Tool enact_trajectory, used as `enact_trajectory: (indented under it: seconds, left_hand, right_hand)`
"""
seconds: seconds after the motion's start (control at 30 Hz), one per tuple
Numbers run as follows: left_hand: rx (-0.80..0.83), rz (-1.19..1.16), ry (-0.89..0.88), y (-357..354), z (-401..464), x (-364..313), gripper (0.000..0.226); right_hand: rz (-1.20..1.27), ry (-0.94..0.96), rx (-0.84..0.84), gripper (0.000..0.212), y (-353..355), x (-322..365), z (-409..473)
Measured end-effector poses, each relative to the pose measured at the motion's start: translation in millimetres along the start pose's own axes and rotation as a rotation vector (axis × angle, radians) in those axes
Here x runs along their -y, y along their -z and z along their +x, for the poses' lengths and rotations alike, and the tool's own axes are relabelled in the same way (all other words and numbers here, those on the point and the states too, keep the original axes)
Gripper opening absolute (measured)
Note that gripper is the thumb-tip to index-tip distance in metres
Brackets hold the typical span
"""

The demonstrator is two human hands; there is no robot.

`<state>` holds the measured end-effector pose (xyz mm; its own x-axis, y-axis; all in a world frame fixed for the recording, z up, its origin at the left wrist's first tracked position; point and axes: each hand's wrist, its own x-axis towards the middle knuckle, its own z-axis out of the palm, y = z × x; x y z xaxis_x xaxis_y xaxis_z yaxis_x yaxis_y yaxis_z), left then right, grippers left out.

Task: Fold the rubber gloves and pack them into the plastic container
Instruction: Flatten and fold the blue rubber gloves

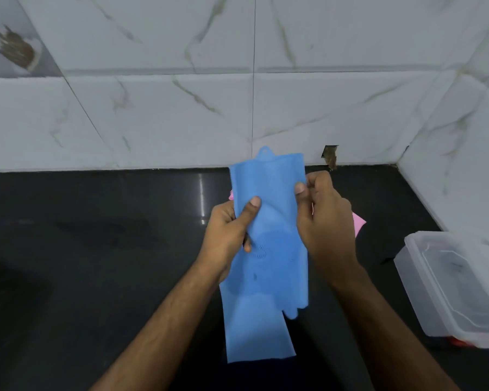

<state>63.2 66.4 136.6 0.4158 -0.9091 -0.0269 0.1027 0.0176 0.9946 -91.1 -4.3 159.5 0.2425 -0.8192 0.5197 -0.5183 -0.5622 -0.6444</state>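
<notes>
Your left hand (228,235) and right hand (323,218) both pinch the blue gloves (268,249) — held aloft. Limp rubber may slip — misaligned fold won't fit the container (424,266).

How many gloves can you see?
2, maybe more hidden. The blue gloves, which may be two stacked, hang between the left hand and right hand. A pink glove peeks out behind them on the counter.
</notes>
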Motion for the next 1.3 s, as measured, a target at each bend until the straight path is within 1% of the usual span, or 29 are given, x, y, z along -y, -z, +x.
enact_trajectory:
  seconds: [0.03,0.1,0.2,0.27,0.33,0.4,0.43,0.47,0.53,0.57,0.6,0.63,0.67,0.7,0.73,0.77,0.83,0.87,0.9,0.97,1.0,1.03,1.07,1.1,1.2,1.27,1.3]
  left_hand:
    - [0.009,0.014,-0.021,2,3,-7,0.039]
    - [-0.004,0.051,-0.076,5,12,-23,0.039]
    - [-0.028,0.069,-0.172,10,22,-51,0.031]
    - [-0.040,0.088,-0.229,15,21,-61,0.030]
    - [-0.025,0.107,-0.267,24,12,-59,0.027]
    - [0.007,0.112,-0.245,32,-3,-44,0.026]
    - [0.016,0.128,-0.203,36,-11,-31,0.029]
    - [0.016,0.145,-0.147,38,-20,-15,0.037]
    - [0.018,0.176,-0.020,44,-40,20,0.064]
    - [0.034,0.193,0.050,47,-51,36,0.071]
    - [0.063,0.201,0.132,50,-62,48,0.076]
    - [0.103,0.190,0.222,53,-72,57,0.079]
    - [0.137,0.160,0.308,55,-80,65,0.081]
    - [0.149,0.127,0.373,57,-87,71,0.080]
    - [0.141,0.095,0.407,57,-91,77,0.077]
    - [0.110,0.057,0.412,55,-93,80,0.073]
    - [-0.001,-0.013,0.394,45,-92,84,0.068]
    - [-0.056,-0.024,0.378,41,-90,86,0.070]
    - [-0.098,-0.018,0.354,37,-86,87,0.073]
    - [-0.148,-0.002,0.305,35,-79,88,0.072]
    - [-0.161,0.013,0.305,35,-75,90,0.068]
    - [-0.181,0.028,0.321,36,-69,92,0.058]
    - [-0.214,0.064,0.362,36,-63,93,0.045]
    - [-0.231,0.101,0.415,35,-57,93,0.039]
    - [-0.143,0.179,0.537,34,-39,95,0.055]
    - [-0.073,0.195,0.566,31,-28,97,0.056]
    - [-0.050,0.194,0.570,28,-24,98,0.052]
  right_hand:
    - [-0.017,-0.002,0.021,0.019,1,1,4]
    - [0.025,-0.036,0.042,0.020,5,4,12]
    - [0.228,-0.114,0.043,0.025,9,13,26]
    - [0.365,-0.145,0.055,0.035,10,16,27]
    - [0.555,-0.180,0.103,0.051,8,15,18]
    - [0.787,-0.242,0.194,0.064,6,10,0]
    - [0.852,-0.288,0.238,0.067,3,5,-11]
    - [0.870,-0.357,0.280,0.071,-2,0,-23]
    - [0.812,-0.588,0.362,0.089,-14,-15,-45]
    - [0.740,-0.720,0.422,0.097,-21,-25,-55]
    - [0.657,-0.824,0.505,0.099,-28,-35,-66]
    - [0.584,-0.891,0.602,0.092,-34,-44,-78]
    - [0.531,-0.928,0.681,0.081,-38,-52,-90]
    - [0.488,-0.945,0.723,0.068,-43,-60,-100]
    - [0.451,-0.941,0.733,0.058,-47,-67,-109]
    - [0.431,-0.929,0.724,0.053,-52,-74,-118]
    - [0.413,-0.903,0.699,0.048,-58,-78,-126]
    - [0.395,-0.882,0.693,0.044,-59,-76,-125]
    - [0.347,-0.835,0.692,0.038,-60,-74,-122]
    - [0.202,-0.680,0.683,0.026,-61,-73,-116]
    - [0.128,-0.609,0.671,0.022,-61,-74,-113]
    - [0.056,-0.555,0.664,0.020,-61,-75,-110]
    - [0.002,-0.525,0.665,0.023,-61,-76,-107]
    - [-0.033,-0.516,0.677,0.031,-61,-77,-106]
    - [-0.120,-0.502,0.740,0.068,-64,-80,-103]
    - [-0.199,-0.501,0.765,0.091,-68,-82,-101]
    - [-0.230,-0.501,0.758,0.094,-70,-84,-100]
